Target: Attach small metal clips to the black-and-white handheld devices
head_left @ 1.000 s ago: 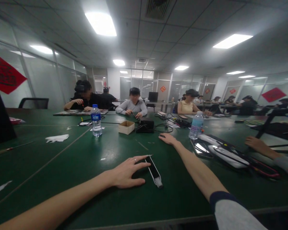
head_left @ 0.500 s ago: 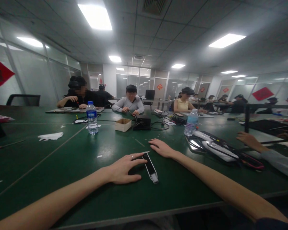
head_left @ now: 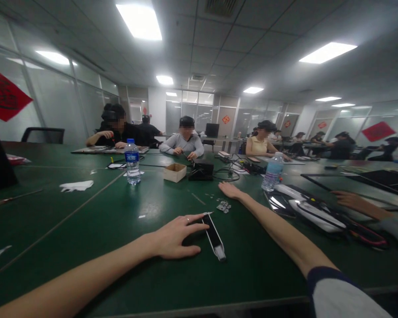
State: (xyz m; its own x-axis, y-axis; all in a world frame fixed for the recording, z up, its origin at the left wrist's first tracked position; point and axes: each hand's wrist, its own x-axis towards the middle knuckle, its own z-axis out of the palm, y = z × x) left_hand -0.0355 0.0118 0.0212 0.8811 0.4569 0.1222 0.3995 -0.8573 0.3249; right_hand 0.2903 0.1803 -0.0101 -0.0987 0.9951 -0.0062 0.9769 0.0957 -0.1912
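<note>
My left hand (head_left: 178,237) lies with fingers spread. Its index and middle fingertips touch the upper end of a slim black device with a white edge (head_left: 214,236), lying flat on the green table. Further forward, my right hand (head_left: 231,190) reaches out low over the table, fingers extended and partly foreshortened; I see nothing held in it. Just nearer than that hand is a small cluster of grey metal pieces (head_left: 223,206), with a few tiny bits scattered beside it.
Ahead stand a small open cardboard box (head_left: 174,172), a black box (head_left: 201,170) with cables, and a blue-capped water bottle (head_left: 132,162). Right of my arm are another bottle (head_left: 272,172) and a white cased device with cables (head_left: 315,215). A co-worker's hand (head_left: 351,201) rests at the right.
My right hand has moved forward, and the small metal pieces now show. My left hand stays at the black device. The co-worker's upright black frame at the right now lies lower.
</note>
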